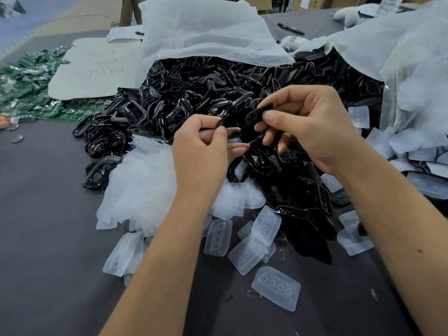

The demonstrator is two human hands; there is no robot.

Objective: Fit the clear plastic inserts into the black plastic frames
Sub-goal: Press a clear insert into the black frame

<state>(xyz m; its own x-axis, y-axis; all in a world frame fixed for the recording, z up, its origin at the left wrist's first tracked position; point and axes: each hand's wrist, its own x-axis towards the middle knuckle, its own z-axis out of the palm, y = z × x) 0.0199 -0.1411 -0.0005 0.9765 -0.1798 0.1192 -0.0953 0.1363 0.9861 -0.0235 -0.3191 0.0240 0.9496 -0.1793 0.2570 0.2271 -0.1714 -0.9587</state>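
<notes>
- grey cloth covers the table
- green circuit boards heaped far left, some shiny (foil-backed?)
- cardboard sheet lying over the boards' right edge, red scribble on it
- white bag back centre, mouth open toward the camera
- clear bag at right, also open
- black marker on the table behind the bags
- second dark pen on white paper, back left
- small round discs near the left edge, apart from the boards
- thin wire bits loose on the cloth, near front
- cartons in the background, top right
</notes>
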